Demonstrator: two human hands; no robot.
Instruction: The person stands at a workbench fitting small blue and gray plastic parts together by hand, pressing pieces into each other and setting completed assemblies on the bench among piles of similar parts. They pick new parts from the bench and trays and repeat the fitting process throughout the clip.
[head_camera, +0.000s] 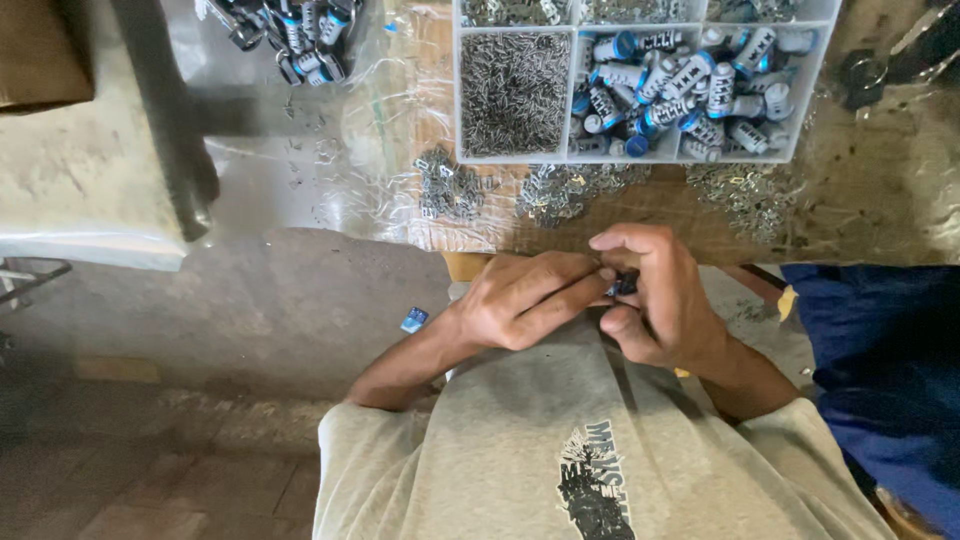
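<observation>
- A small dark part with a blue end (624, 285) is held close to the body, over the lap and just clear of the near edge of the table (860, 215).
- Right hand (662, 300): grip pressed together, with the part pinched between thumb and curled fingers; most of the part is hidden inside the hand.
- Left hand (522, 300): fingers stretched across, tips pressed against the same part from the left. Whether it is pinched or only steadied there cannot be told.
- The part lies at the meeting point of both grips, between the fingertips and not in either palm.
- Risk, as judged: the part is held over open lap and floor, not over the table. A slip would likely send it down; a small blue piece (414, 320) already lies low, left of the forearm.
- Risk: so little of the part is exposed that any inner piece could spring loose unseen.
- Farther off on the table, a compartment tray (455, 100) holds blue-and-silver cylinders (690, 85) and fine metal pieces (515, 92); loose metal heaps (560, 190) lie just near of it and could be swept off by a forearm.
</observation>
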